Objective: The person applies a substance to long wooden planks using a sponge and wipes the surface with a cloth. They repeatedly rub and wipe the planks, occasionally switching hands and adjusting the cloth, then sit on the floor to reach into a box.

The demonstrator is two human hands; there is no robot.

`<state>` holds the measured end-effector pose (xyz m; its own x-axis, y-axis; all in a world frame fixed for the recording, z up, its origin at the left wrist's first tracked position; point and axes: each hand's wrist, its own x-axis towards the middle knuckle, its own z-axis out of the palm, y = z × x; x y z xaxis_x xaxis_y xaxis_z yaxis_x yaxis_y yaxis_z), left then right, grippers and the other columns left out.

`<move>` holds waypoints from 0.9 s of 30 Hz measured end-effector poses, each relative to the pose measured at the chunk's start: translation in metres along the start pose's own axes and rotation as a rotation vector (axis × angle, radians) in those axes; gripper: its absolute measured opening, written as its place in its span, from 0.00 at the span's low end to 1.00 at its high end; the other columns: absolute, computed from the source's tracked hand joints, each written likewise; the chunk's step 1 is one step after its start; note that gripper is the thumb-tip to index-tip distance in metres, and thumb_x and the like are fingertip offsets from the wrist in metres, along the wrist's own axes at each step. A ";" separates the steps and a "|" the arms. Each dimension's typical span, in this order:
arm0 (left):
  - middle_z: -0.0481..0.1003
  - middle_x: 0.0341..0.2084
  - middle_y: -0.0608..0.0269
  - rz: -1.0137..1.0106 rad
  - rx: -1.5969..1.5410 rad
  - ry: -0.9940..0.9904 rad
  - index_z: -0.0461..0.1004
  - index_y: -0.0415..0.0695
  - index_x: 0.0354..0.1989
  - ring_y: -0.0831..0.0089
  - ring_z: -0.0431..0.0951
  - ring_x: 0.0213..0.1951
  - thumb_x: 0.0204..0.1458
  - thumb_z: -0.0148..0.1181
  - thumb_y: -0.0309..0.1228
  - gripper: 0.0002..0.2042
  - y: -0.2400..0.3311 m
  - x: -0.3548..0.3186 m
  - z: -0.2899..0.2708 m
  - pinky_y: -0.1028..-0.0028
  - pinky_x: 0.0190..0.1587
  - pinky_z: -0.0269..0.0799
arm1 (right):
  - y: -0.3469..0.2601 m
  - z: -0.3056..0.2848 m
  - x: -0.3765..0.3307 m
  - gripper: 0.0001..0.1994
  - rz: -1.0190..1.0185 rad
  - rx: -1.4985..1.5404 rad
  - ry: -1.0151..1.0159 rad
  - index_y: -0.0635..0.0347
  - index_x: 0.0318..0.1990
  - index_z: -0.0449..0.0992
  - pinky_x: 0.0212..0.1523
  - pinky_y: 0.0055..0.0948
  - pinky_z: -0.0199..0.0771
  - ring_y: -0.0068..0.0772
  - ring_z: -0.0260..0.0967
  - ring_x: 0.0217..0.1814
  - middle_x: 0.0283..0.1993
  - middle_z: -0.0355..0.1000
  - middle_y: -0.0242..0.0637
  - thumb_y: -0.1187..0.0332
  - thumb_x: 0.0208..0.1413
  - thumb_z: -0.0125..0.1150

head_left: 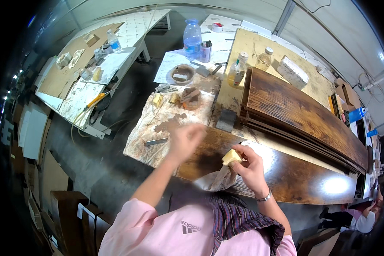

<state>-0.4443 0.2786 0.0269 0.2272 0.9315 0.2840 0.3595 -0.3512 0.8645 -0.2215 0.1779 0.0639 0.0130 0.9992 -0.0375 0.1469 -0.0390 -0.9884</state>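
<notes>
My right hand (pixel 251 170) pinches a pale yellow sponge piece (pixel 231 157) above a dark brown, glossy wood board (pixel 298 181). A stained whitish cloth (pixel 218 180) hangs below that hand over the board's near edge; whether the fingers also hold it, I cannot tell. My left hand (pixel 187 141) is over the board's left end, beside a stained pale cloth cover (pixel 147 121). Motion smears its fingers. On the cover lie a flat metal scraper (pixel 156 142), small yellow sponge pieces (pixel 158 100) and a tub of brown paste (pixel 191 99).
Dark wood boards (pixel 303 113) are stacked behind, with a grey block (pixel 226 120) at their left. Farther back stand bottles (pixel 237 70), a large water bottle (pixel 192 38), a pen cup (pixel 205 52) and a wrapped white block (pixel 292 72). Another worktable (pixel 72 96) stands left.
</notes>
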 end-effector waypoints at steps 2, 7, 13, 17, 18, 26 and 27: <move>0.82 0.39 0.55 -0.116 0.090 0.240 0.79 0.39 0.44 0.66 0.83 0.32 0.54 0.63 0.26 0.10 -0.061 0.038 -0.001 0.68 0.36 0.77 | 0.007 0.000 0.008 0.20 0.031 0.070 -0.001 0.65 0.53 0.76 0.42 0.22 0.76 0.21 0.71 0.40 0.44 0.73 0.33 0.80 0.50 0.63; 0.82 0.39 0.51 -0.374 0.155 0.332 0.78 0.39 0.46 0.59 0.83 0.38 0.52 0.67 0.37 0.17 -0.170 0.092 0.004 0.64 0.45 0.75 | 0.001 0.013 0.039 0.15 0.115 0.263 -0.001 0.65 0.48 0.75 0.42 0.21 0.74 0.19 0.73 0.42 0.42 0.76 0.33 0.78 0.51 0.66; 0.81 0.26 0.56 -0.536 -0.183 0.332 0.79 0.35 0.38 0.69 0.81 0.27 0.51 0.67 0.32 0.13 -0.182 0.107 0.027 0.69 0.34 0.76 | 0.011 0.019 0.066 0.16 0.157 0.312 0.005 0.62 0.48 0.73 0.46 0.24 0.76 0.23 0.75 0.43 0.43 0.77 0.32 0.84 0.51 0.61; 0.80 0.23 0.62 -0.442 -0.348 0.388 0.79 0.35 0.34 0.79 0.78 0.24 0.53 0.65 0.27 0.07 -0.173 0.103 0.011 0.74 0.30 0.73 | 0.017 0.023 0.081 0.16 0.228 0.498 -0.007 0.58 0.49 0.73 0.46 0.30 0.81 0.30 0.78 0.45 0.45 0.78 0.35 0.83 0.52 0.62; 0.80 0.23 0.61 -0.427 -0.206 0.408 0.80 0.38 0.33 0.74 0.79 0.24 0.53 0.65 0.27 0.05 -0.175 0.104 0.006 0.73 0.31 0.74 | 0.019 0.022 0.085 0.16 0.255 0.540 -0.011 0.58 0.49 0.73 0.46 0.30 0.82 0.32 0.79 0.45 0.46 0.78 0.36 0.82 0.53 0.63; 0.80 0.27 0.58 -0.051 0.577 0.240 0.81 0.47 0.28 0.61 0.80 0.32 0.51 0.62 0.32 0.04 -0.102 0.118 -0.023 0.61 0.35 0.75 | 0.038 0.027 0.107 0.15 0.292 0.723 -0.126 0.58 0.51 0.72 0.47 0.34 0.83 0.44 0.79 0.49 0.47 0.79 0.41 0.80 0.56 0.62; 0.79 0.28 0.58 0.003 0.645 0.217 0.81 0.47 0.27 0.61 0.79 0.34 0.50 0.62 0.32 0.04 -0.101 0.123 -0.022 0.60 0.36 0.75 | 0.040 0.028 0.110 0.15 0.299 0.715 -0.135 0.59 0.51 0.72 0.48 0.34 0.83 0.44 0.79 0.49 0.47 0.79 0.41 0.80 0.56 0.62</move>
<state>-0.4728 0.4302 -0.0160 0.0669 0.9045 0.4211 0.8420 -0.2776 0.4625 -0.2414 0.2869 0.0160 -0.1755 0.9410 -0.2893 -0.5162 -0.3382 -0.7869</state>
